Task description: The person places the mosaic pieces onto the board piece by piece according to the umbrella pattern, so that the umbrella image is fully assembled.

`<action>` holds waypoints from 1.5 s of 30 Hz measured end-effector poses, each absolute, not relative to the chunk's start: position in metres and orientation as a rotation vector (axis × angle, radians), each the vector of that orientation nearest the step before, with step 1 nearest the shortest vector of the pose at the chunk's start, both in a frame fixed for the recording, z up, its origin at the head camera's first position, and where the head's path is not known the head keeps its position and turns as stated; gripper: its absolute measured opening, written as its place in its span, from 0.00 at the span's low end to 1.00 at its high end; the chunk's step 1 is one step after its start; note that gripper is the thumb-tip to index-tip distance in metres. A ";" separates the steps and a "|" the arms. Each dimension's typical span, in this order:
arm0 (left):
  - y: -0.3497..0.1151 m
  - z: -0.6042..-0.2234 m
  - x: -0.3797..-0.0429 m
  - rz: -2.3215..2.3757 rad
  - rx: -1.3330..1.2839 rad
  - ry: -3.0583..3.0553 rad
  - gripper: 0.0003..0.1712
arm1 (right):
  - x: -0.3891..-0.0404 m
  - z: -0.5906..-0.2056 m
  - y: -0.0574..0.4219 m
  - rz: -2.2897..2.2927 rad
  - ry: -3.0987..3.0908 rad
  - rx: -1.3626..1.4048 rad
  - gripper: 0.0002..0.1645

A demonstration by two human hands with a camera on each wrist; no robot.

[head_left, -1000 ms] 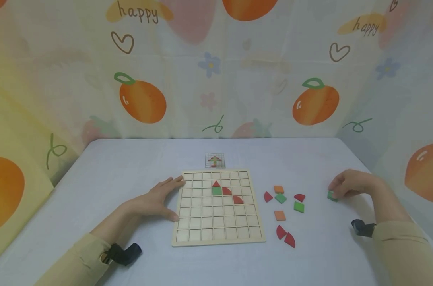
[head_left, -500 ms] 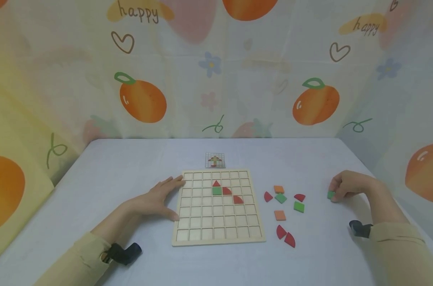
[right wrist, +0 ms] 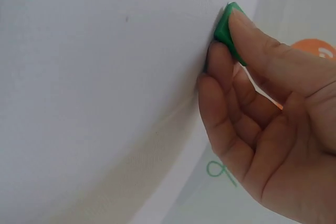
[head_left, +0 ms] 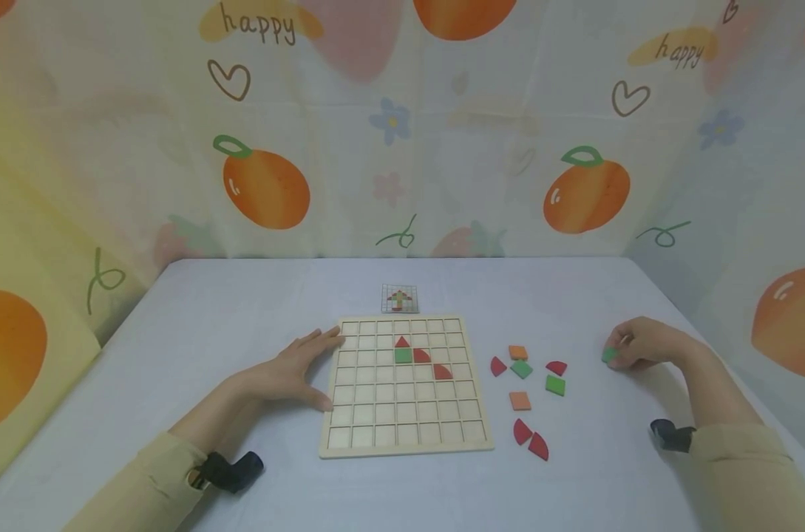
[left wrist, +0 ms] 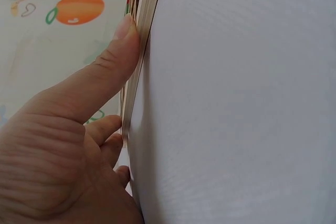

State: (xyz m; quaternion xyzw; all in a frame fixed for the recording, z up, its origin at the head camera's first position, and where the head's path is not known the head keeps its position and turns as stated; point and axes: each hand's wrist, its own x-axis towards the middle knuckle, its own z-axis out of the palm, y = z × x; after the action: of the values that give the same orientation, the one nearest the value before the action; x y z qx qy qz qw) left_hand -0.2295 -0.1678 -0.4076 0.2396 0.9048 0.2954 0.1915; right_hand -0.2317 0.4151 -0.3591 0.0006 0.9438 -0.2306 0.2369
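My left hand (head_left: 289, 377) rests at the left edge of the wooden grid board (head_left: 382, 414), fingers spread, with thumb and fingertips touching its rim. In the left wrist view the thumb (left wrist: 113, 66) lies along the board's side. On the board are a red triangle (head_left: 402, 342), a green square (head_left: 403, 356) and two red quarter-circle tiles, one (head_left: 421, 356) beside the green square and one (head_left: 443, 372) lower right. Far to the right, my right hand (head_left: 642, 343) pinches a green square tile (right wrist: 226, 30) between thumb and fingers, close over the table.
Loose tiles lie right of the board: orange squares (head_left: 520, 401), green squares (head_left: 556, 385) and several red quarter-circles (head_left: 538, 446). A small pattern card (head_left: 399, 298) lies behind the board. Fruit-printed cloth (head_left: 442, 148) hangs behind the white table (head_left: 256, 295).
My right hand has shifted slightly left and away from me, its fingers now pinching the green tile. The left hand and the board have stayed in place.
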 end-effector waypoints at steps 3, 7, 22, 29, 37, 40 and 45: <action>-0.168 -0.408 -0.230 0.833 0.675 2.540 0.66 | -0.231 -0.359 0.413 -0.652 2.598 -0.021 0.14; -0.169 -0.409 -0.230 0.837 0.683 2.543 0.66 | -0.227 -0.357 0.407 -0.689 2.631 -0.034 0.14; -0.169 -0.410 -0.230 0.832 0.677 2.546 0.66 | -0.202 -0.338 0.333 -0.816 2.816 -0.345 0.15; -0.168 -0.410 -0.230 0.837 0.674 2.542 0.66 | -0.194 -0.331 0.292 -0.907 2.770 -0.412 0.14; -0.169 -0.409 -0.229 0.829 0.667 2.542 0.66 | -0.194 -0.332 0.252 -1.024 2.726 -0.474 0.11; -0.169 -0.410 -0.230 0.836 0.673 2.539 0.66 | -0.195 -0.333 0.239 -1.056 2.701 -0.485 0.09; -0.169 -0.411 -0.231 0.834 0.683 2.545 0.66 | -0.199 -0.334 0.219 -1.065 2.658 -0.512 0.08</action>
State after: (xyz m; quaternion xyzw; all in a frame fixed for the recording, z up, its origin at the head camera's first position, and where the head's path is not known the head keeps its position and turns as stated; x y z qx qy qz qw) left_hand -0.2307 -0.1694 -0.4108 0.2427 0.9044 0.2964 0.1877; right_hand -0.1993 0.2193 -0.3339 -0.1747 0.9076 -0.3637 0.1161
